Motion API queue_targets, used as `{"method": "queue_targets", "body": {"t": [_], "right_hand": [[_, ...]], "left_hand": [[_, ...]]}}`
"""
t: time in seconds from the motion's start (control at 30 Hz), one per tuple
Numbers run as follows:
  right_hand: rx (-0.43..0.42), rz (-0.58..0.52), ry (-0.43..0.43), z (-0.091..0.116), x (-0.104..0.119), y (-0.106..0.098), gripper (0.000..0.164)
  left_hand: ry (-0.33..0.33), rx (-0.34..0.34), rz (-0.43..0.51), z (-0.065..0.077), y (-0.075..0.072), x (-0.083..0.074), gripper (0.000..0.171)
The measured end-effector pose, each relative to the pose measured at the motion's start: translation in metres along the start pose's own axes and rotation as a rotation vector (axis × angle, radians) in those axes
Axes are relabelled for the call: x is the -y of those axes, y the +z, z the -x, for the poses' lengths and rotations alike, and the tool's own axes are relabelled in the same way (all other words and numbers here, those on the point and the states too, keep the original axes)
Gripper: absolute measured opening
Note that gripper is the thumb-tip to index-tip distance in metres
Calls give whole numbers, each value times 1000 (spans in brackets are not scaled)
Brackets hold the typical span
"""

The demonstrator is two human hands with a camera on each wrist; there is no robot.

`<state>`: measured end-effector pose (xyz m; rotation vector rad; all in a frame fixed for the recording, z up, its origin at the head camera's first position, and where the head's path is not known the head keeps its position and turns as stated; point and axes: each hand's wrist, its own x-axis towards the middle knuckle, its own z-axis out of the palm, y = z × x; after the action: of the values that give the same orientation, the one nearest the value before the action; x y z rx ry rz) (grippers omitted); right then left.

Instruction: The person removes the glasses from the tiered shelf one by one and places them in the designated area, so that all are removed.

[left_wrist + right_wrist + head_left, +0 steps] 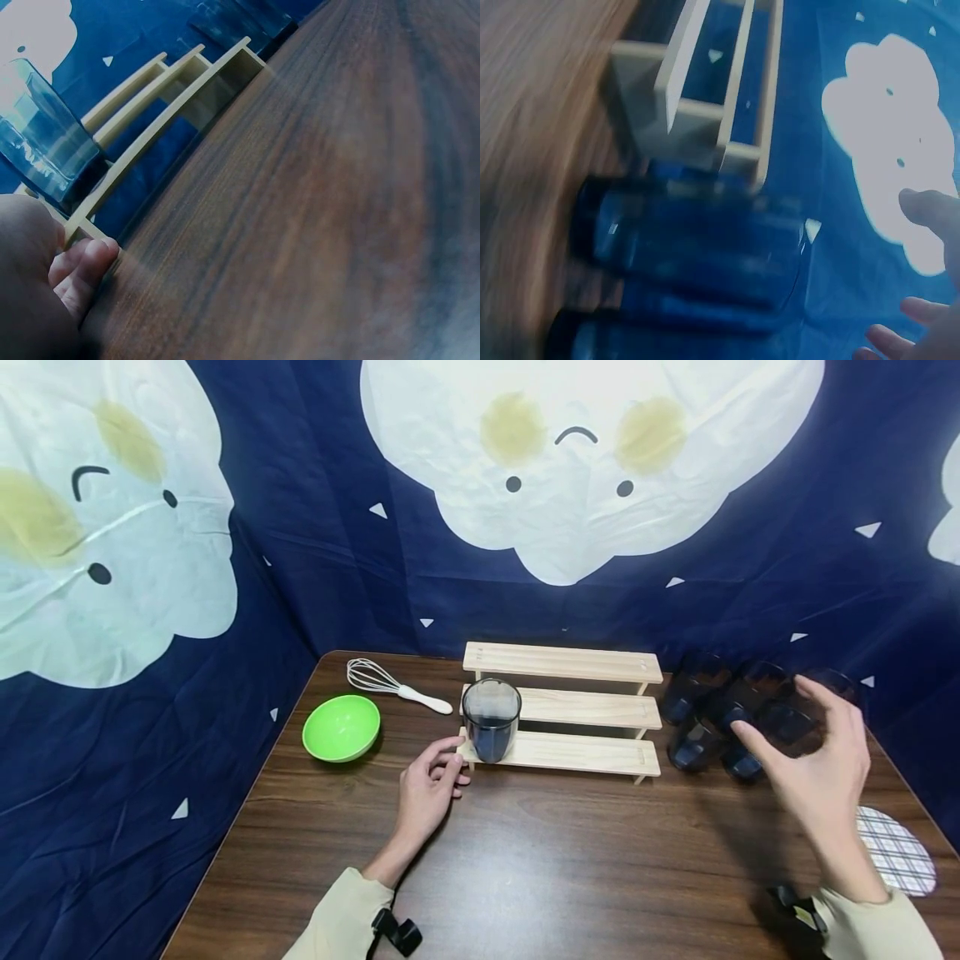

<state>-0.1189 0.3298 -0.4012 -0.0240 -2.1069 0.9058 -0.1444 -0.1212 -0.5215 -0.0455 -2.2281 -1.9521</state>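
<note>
A three-tier wooden display stand (581,752) stands on the table, a dark clear glass (491,727) upright at the left end of its lowest tier. My left hand (427,789) is at that same end; its fingers (81,266) are curled against the stand's leg and edge, just under the glass (49,139). Over at the right, my right hand (825,768) hovers above a cluster of dark glasses (697,745), thumb and fingers spread wide with nothing between them. In the right wrist view, a dark glass (697,244) stands apart from the right fingers.
A green bowl (341,728) and a white whisk (397,687) lie left of the stand. At the right edge is a checkered round mat (896,852), partly behind the right forearm. A blue cloth backdrop (322,552) with cloud prints rises behind the table (525,860).
</note>
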Motion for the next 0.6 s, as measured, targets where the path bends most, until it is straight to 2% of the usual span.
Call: {"method": "queue_targets", "body": {"t": [0.2, 0.37, 0.6], "right_hand": [[47, -95, -78, 4, 20, 19, 79], [121, -150, -140, 6, 39, 34, 81], [215, -230, -138, 5, 67, 59, 81]], "left_hand": [[6, 5, 9, 0, 1, 0, 26], [6, 10, 7, 0, 2, -1, 26], [9, 0, 9, 0, 2, -1, 27]]}}
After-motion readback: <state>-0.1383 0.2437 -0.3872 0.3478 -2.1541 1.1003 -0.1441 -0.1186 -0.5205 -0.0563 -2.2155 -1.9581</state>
